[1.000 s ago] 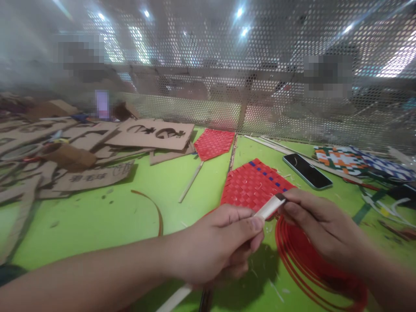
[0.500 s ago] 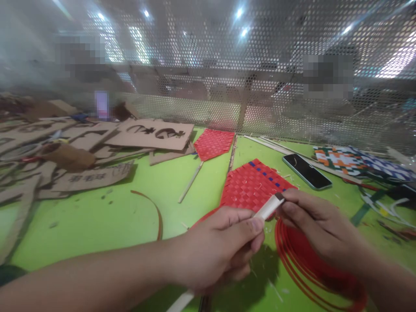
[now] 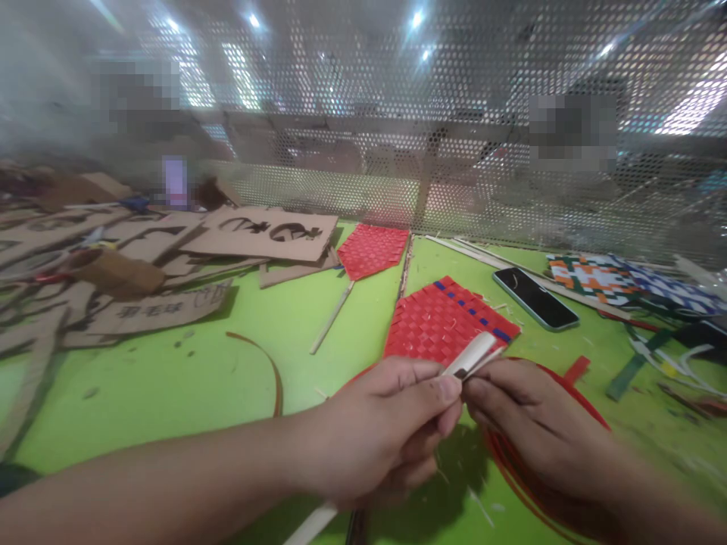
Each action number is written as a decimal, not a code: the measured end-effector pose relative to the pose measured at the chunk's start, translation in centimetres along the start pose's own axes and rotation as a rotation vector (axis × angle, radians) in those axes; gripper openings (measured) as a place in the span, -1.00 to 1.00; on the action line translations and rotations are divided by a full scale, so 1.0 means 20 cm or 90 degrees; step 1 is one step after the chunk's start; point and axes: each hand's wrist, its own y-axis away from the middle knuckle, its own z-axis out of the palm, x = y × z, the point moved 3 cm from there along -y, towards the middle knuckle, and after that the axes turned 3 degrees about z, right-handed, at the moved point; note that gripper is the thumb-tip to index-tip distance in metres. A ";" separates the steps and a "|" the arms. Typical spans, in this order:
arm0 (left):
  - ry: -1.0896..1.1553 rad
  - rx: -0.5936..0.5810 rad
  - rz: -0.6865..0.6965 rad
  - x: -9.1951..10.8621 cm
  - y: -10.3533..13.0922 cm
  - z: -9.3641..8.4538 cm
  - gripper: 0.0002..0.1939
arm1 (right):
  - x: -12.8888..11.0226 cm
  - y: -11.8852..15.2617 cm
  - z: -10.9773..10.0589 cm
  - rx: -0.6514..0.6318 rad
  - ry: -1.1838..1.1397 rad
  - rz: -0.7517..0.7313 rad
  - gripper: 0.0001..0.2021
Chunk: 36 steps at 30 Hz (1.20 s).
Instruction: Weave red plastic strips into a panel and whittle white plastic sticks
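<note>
Green surface [image 3: 227, 378] spreads beneath both hands. The left hand [image 3: 380, 435] is clamped around a pale wooden strip [image 3: 478, 350], slanting upward; the right hand [image 3: 542, 424] pinches a small dark piece [image 3: 460, 373] beside it. Under the right hand lies a red coil [image 3: 503, 454]; beyond are a red woven sheet [image 3: 429, 325], a phone [image 3: 535, 298] and cardboard [image 3: 244, 238].

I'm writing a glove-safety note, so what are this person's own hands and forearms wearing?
The left hand and right hand are both ungloved. No sleeve shows on either forearm, and no watch or bracelet is visible. No ring can be seen, though some fingers are hidden.
</note>
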 end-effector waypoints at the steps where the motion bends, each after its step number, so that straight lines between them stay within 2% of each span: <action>1: 0.015 0.002 0.020 0.00 0.00 0.00 -0.64 | -0.01 0.00 0.01 -0.009 -0.007 0.006 -0.66; 4: 0.054 -0.021 0.077 -0.02 -0.01 -0.01 -0.71 | -0.01 -0.01 0.01 -0.002 -0.033 0.022 -0.62; 5: 0.056 -0.067 0.058 -0.03 -0.02 -0.01 -0.79 | -0.01 -0.01 0.00 0.010 -0.037 0.022 -0.62; 7: 0.120 -0.128 0.078 -0.06 -0.04 -0.02 -0.75 | 0.00 -0.01 -0.01 0.016 -0.036 0.015 -0.63; 9: 0.150 -0.151 0.106 -0.07 -0.07 -0.04 -0.76 | 0.01 0.00 -0.03 0.014 -0.031 0.016 -0.64; 12: 0.145 -0.152 0.095 -0.08 -0.09 -0.07 -0.72 | 0.02 0.01 -0.06 0.046 -0.053 0.025 -0.67; 15: 0.094 -0.140 0.044 -0.07 -0.08 -0.08 -0.66 | 0.04 0.02 -0.09 0.109 -0.124 0.045 -0.71; 19: 0.009 -0.099 -0.008 -0.03 -0.04 -0.05 -0.73 | 0.05 0.02 -0.11 0.156 -0.234 0.075 -0.69; 25: 0.014 -0.040 0.038 -0.01 -0.02 -0.01 -0.73 | 0.04 0.02 -0.10 0.139 -0.223 0.082 -0.66; 31: 0.026 -0.029 0.016 -0.02 -0.01 -0.02 -0.73 | 0.04 0.02 -0.12 0.138 -0.121 0.061 -0.67; 36: 0.036 -0.043 0.013 -0.01 -0.01 -0.01 -0.73 | 0.03 0.01 -0.09 0.142 -0.216 0.095 -0.61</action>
